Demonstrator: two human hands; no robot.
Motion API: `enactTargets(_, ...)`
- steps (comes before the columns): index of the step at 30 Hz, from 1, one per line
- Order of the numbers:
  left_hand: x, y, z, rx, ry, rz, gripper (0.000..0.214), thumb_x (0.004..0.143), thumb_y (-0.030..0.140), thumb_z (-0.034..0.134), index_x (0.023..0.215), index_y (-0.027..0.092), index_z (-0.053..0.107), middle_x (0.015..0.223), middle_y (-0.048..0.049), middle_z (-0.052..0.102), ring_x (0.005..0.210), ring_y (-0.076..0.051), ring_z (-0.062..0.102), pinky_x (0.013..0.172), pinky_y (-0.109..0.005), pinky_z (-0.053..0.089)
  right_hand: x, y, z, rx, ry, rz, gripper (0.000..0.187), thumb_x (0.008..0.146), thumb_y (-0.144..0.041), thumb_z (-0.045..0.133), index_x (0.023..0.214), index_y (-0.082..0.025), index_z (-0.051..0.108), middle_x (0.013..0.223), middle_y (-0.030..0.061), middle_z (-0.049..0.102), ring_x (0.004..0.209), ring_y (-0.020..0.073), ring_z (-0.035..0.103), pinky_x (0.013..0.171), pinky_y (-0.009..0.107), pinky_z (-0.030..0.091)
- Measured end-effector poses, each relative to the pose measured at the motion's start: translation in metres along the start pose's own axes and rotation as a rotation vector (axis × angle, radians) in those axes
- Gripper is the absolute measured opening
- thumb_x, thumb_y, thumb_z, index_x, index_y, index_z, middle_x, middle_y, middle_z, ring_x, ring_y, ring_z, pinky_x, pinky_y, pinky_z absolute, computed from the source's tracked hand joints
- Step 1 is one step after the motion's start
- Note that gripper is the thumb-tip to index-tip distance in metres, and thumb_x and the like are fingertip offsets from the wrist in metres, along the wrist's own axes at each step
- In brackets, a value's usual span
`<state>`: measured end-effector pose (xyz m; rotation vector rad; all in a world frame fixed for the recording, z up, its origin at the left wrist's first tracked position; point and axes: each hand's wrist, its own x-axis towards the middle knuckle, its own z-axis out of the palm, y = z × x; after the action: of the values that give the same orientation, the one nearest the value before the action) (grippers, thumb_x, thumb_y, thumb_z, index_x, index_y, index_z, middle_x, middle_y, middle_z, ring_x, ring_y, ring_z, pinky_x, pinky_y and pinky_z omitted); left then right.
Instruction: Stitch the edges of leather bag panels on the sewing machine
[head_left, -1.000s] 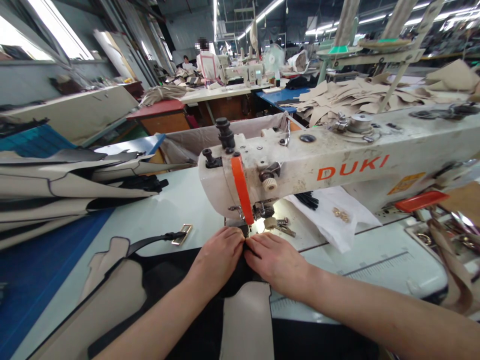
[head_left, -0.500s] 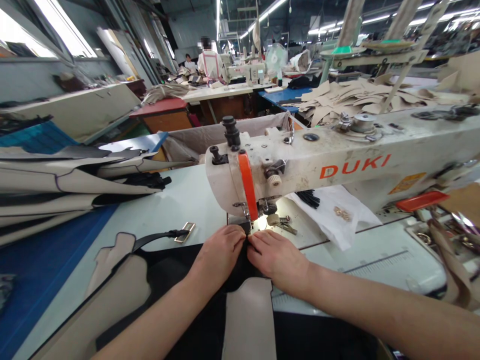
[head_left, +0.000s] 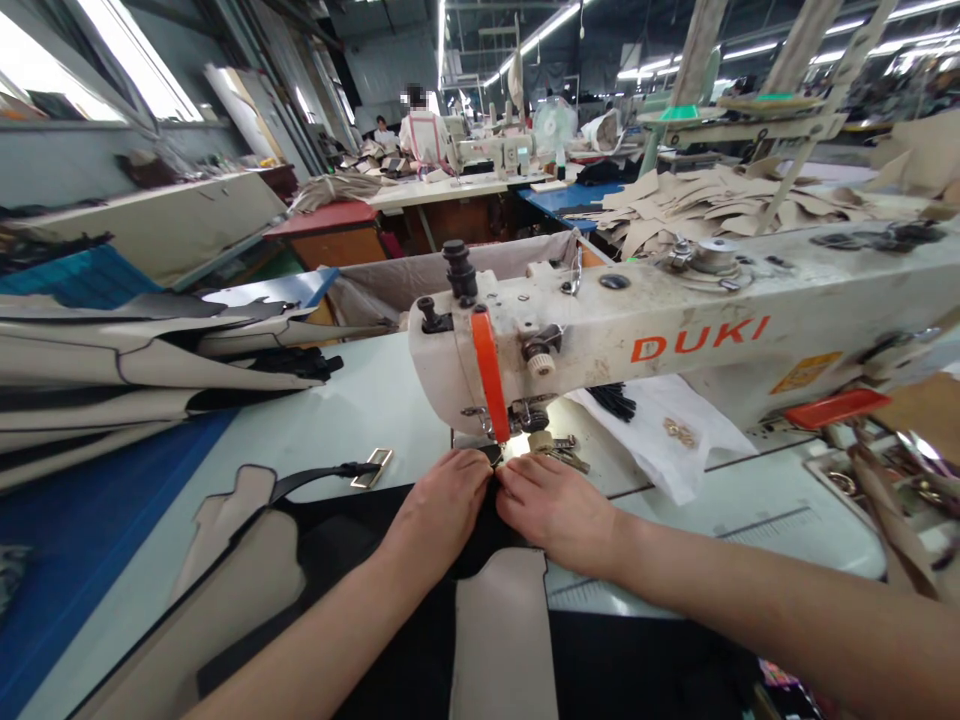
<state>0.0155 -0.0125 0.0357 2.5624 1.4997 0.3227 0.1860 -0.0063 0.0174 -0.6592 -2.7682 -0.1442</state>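
My left hand (head_left: 442, 505) and my right hand (head_left: 553, 508) meet fingertip to fingertip at the needle of a white DUKI sewing machine (head_left: 660, 330). Both hands are closed, pinching the edge of a black and beige bag panel (head_left: 495, 640) under the presser foot. The panel spreads toward me across the table. A black strap (head_left: 315, 479) with a gold buckle (head_left: 373, 467) trails off it to the left.
Stacked beige and black panels (head_left: 135, 370) lie at the left. White paper with small gold fittings (head_left: 679, 430) sits behind the machine. A red tray (head_left: 832, 408) and straps (head_left: 892, 510) are at the right. Other people work at far tables (head_left: 450, 185).
Both hands and the panel have crept slightly toward the needle; the view shifted a little. Otherwise the hands keep the same grip.
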Motion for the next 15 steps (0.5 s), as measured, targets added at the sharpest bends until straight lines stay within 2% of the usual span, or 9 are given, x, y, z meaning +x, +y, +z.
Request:
enactTargets(10, -0.001, -0.003, 0.004, -0.021, 0.051, -0.017, 0.018, 0.085, 0.007, 0.045, 0.076, 0.015, 0.058, 0.080, -0.0038, 0.062, 0.081, -0.018, 0.057, 0.079, -0.032, 0.049, 0.001, -0.001, 0.000, 0.013, -0.005, -0.022, 0.013, 0.088, -0.018, 0.047, 0.085, -0.014, 0.059, 0.087, 0.0076, 0.057, 0.084, 0.0208, 0.050, 0.080, 0.033, 0.041)
enactTargets(15, 0.001, -0.004, 0.004, 0.016, 0.056, -0.004, 0.016, 0.085, 0.009, 0.049, 0.073, 0.016, 0.057, 0.078, -0.0030, 0.062, 0.078, -0.017, 0.057, 0.076, -0.031, 0.049, -0.001, -0.009, 0.003, 0.077, -0.001, -0.023, 0.013, 0.088, -0.018, 0.047, 0.090, -0.014, 0.059, 0.095, 0.0076, 0.060, 0.090, 0.0202, 0.049, 0.084, 0.032, 0.041)
